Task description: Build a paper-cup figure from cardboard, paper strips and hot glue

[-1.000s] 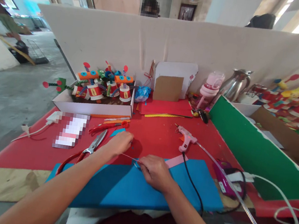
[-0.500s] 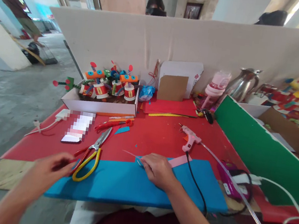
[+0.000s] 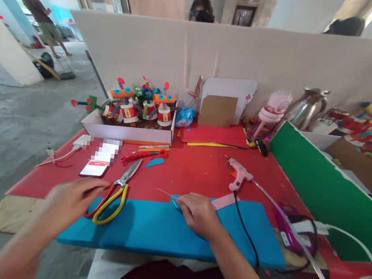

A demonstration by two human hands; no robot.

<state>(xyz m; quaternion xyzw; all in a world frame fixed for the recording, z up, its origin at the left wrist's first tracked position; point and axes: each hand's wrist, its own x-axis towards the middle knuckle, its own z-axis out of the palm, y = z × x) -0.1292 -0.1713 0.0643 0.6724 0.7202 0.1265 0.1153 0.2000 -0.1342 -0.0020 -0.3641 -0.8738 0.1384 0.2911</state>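
Note:
My left hand (image 3: 70, 199) is smeared by motion, beside the red handle of the scissors (image 3: 114, 199), and its grip cannot be made out. The scissors have one red and one yellow handle, their blades pointing away from me. My right hand (image 3: 200, 214) is closed and rests over a blue foam-like board (image 3: 147, 231) at the table's front edge. A thin pale strand and a small shiny bit stick out by its fingertips; what the fingers hold is mostly hidden. A pink strip (image 3: 226, 202) lies just beyond that hand.
A pink glue gun (image 3: 239, 173) lies right of centre, its clear stick and black cord trailing right. Left are a phone (image 3: 94, 170) and a white charger (image 3: 82, 142). Behind stands a box (image 3: 131, 134) of paper-cup figures; a green-sided box (image 3: 305, 185) flanks the right.
My left hand has moved up and slightly right along the scissors' red handle. My right hand has stayed in place over the blue board. The camera view has shifted slightly.

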